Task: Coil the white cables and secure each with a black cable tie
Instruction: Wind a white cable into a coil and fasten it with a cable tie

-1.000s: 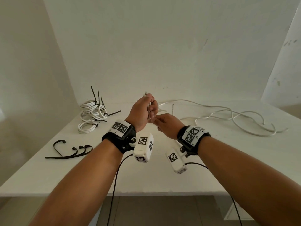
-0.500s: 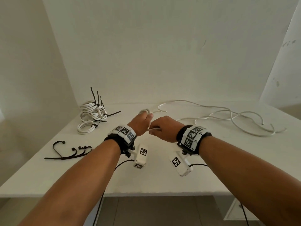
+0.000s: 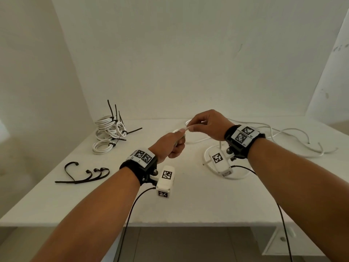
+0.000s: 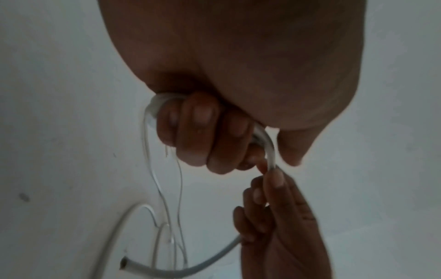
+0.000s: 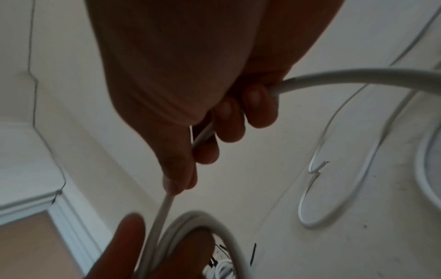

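Head view: both hands' fingers, left hand (image 3: 171, 146) and right hand (image 3: 208, 124), grasp white cable (image 3: 186, 128).

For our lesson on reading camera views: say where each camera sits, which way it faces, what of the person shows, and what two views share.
Head: worn on the head, facing forward and down at the table; both forearms show.
Left wrist: looks along the left hand gripping the white cable.
Right wrist: looks along the right hand pinching that cable.
Shared: both wrist views show the other hand too.
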Motion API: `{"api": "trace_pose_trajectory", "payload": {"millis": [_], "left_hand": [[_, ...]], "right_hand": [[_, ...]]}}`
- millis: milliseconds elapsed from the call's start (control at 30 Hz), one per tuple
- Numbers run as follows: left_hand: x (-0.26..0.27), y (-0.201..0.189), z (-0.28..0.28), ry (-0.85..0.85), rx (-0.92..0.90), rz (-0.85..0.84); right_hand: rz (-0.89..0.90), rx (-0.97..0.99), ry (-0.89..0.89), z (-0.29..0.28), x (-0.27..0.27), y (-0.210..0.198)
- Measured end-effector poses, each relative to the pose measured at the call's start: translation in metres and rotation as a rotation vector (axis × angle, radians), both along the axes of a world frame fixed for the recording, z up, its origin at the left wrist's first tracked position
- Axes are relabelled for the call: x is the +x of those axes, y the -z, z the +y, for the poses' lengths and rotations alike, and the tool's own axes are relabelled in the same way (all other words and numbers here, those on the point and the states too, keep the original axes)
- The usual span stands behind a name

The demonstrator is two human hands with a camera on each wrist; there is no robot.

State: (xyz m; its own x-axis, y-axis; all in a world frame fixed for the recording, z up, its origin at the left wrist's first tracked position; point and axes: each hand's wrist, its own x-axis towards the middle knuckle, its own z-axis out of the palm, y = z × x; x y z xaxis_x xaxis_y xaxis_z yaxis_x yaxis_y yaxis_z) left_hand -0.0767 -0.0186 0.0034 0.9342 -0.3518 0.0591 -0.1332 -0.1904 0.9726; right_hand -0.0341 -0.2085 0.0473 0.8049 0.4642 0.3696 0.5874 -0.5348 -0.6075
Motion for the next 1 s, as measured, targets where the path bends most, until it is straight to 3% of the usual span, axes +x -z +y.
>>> {"api": "trace_pose_trajectory", "payload": {"millis": [300, 467, 733, 800, 900, 1000], "left_hand": [[-0.006, -0.016, 0.000, 0.192, -0.459, 0.062], [-0.010, -0.029, -0.006, 0.192, -0.630, 0.005], [-0.003, -0.036, -0.011, -0.060, -0.773, -0.078], [-0.001, -0.037, -0.011, -0.148, -0.694, -0.142], [0.005, -0.036, -0.010, -0.341, -0.314, -0.345], [0.009, -0.028, -0.010, -0.389, -0.043, -0.393]], "right_hand": [[0.132, 0.312, 0.007, 0.001, -0.001, 0.004], [0.240, 0.388, -0.047, 0.021, -0.013, 0.020], [0.332, 0.121, 0.030, 0.045, -0.035, 0.025], [0.338, 0.009, 0.055, 0.050, -0.041, 0.024], [0.382, -0.136, 0.041, 0.060, -0.048, 0.025], [0.291, -0.320, 0.071, 0.066, -0.048, 0.020]]}}
